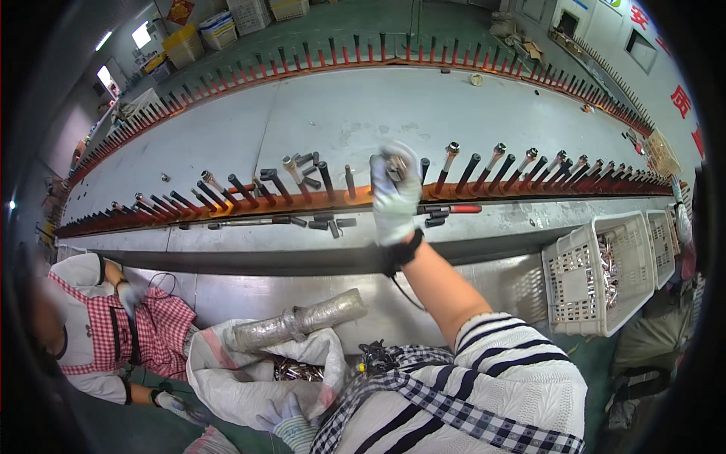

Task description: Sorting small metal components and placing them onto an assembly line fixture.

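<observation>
My right hand (pixel 396 193), in a pale glove with a black wristband, reaches over the near row of upright posts. Its fingers are closed around a shiny metal piece (pixel 395 168), partly hidden and smeared by motion. Beside it stand dark-tipped posts (pixel 465 172); several carry chrome round-headed metal pieces (pixel 452 149). My left hand (pixel 290 421), also gloved, is low at the side of a white woven sack (pixel 234 390), fingers spread apart. Small shiny metal parts (pixel 299 370) fill the sack's mouth, where a clear plastic-wrapped roll (pixel 302 321) lies across.
Loose black sleeves (pixel 333 225) and a red-handled tool (pixel 454 209) lie along the metal bench (pixel 227 236). A white crate (pixel 575 287) of metal parts stands right. At left sits a co-worker in a red checked apron (pixel 98 325), gloved hands low. Posts also line the far edge.
</observation>
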{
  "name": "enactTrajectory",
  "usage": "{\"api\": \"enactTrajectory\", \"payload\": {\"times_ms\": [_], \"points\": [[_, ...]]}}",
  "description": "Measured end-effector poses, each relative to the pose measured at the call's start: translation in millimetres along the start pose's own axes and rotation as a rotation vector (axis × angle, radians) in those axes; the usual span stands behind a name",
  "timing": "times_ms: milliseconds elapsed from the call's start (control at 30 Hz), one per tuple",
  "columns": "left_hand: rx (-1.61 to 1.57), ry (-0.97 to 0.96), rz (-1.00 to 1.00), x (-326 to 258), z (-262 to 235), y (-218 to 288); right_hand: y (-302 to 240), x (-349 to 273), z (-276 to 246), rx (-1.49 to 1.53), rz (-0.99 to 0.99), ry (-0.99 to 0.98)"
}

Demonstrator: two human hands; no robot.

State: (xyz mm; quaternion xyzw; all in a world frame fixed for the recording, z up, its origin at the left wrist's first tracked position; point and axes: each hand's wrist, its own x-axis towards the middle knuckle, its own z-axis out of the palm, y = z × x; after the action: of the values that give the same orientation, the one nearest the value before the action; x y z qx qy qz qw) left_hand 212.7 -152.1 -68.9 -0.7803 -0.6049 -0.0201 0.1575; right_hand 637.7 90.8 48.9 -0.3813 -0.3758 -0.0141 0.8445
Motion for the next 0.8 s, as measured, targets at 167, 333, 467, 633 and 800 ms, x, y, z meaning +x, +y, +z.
{"api": "enactTrajectory", "payload": {"times_ms": [167, 333, 467, 633, 800], "points": [[0.006, -0.945, 0.072, 18, 6, -9, 48, -22, -20, -0.176, 0.522, 0.007], [0.011, -0.649, 0.247, -43, 83, -65, 19, 16, 29, 0.196, 0.241, -0.087], [-0.155, -0.345, 0.171, -28, 26, -35, -28, 7, -10, 0.111, 0.241, 0.084], [-0.273, -0.181, 0.099, -24, 7, -22, 57, -24, -62, 0.069, 0.216, 0.363], [-0.39, -0.095, 0.064, 8, -36, -6, 108, 10, -74, -0.193, 0.223, -0.141]]}}
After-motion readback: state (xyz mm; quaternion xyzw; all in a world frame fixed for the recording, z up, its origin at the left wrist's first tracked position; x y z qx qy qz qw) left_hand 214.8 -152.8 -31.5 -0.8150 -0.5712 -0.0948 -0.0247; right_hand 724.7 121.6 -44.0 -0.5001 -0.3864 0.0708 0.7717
